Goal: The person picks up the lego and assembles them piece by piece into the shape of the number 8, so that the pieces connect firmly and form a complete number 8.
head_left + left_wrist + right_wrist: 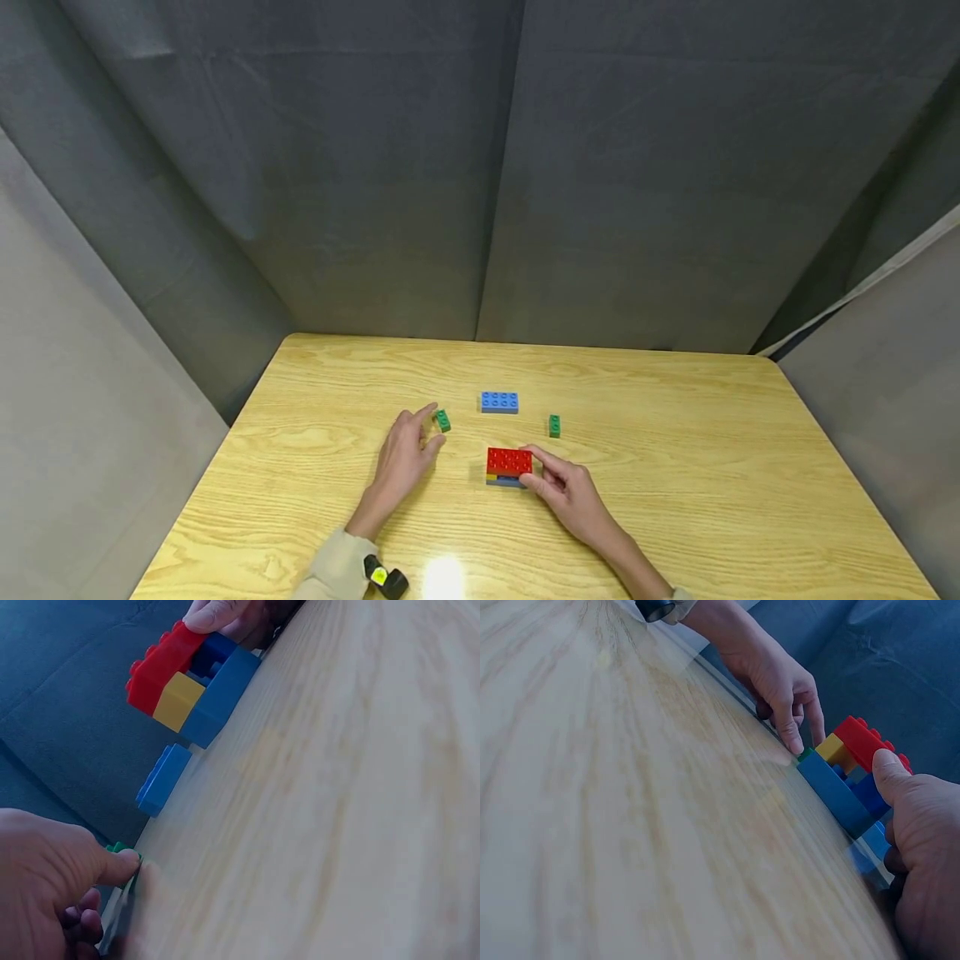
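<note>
A stack of toy building bricks [509,462] stands on the table, a red brick [159,669] on top, a yellow brick [178,702] and a dark blue one [870,796] in the middle, and a blue brick [217,701] at the bottom. My right hand [573,500] grips the stack's right end, thumb on the near side of the red brick. Beside a small green brick [443,420] is my left hand [402,458], thumb and index finger spread apart near it. The left wrist view shows that green brick partly hidden behind the thumb.
Behind the stack lies a loose blue brick [499,402]. A second small green brick [554,426] is to its right. Dark grey curtains [390,208] rise at the back edge of the wooden table [712,467], with pale panels at both sides.
</note>
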The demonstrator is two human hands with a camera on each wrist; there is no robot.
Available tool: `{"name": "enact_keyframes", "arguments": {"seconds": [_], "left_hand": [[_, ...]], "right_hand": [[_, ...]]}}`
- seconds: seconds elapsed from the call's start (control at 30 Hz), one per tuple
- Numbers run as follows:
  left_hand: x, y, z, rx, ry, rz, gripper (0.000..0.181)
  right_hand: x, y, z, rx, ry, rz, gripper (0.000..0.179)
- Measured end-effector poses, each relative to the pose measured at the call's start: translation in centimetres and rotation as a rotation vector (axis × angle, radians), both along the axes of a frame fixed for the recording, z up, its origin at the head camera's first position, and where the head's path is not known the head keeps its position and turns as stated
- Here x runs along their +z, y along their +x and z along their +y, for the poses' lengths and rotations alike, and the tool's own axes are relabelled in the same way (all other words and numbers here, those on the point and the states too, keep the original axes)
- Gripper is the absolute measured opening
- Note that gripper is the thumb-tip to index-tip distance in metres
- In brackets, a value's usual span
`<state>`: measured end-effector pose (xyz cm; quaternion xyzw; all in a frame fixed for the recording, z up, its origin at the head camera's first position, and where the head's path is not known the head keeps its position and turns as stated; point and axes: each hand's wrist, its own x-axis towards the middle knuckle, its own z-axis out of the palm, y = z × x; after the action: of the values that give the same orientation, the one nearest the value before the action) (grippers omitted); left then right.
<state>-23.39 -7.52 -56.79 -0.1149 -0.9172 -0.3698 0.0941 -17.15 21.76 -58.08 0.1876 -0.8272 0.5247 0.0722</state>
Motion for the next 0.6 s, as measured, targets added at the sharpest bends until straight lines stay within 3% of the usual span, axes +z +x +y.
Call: {"name": "enact_keyframes", "arguments": {"seconds": [0.27, 0.6], "left_hand": [[-0.08, 0.17, 0.29, -0.004, 0.004, -0.024, 0.044], [0.24, 0.54, 0.95, -0.099, -0.036, -0.038, 0.050]], "right_hand": [[-0.05, 0.07, -0.05, 0.006, 0.001, -0.001, 0.045], [-0.12, -0.10, 0.06, 0.013, 0.001, 0.046, 0.042]]}}
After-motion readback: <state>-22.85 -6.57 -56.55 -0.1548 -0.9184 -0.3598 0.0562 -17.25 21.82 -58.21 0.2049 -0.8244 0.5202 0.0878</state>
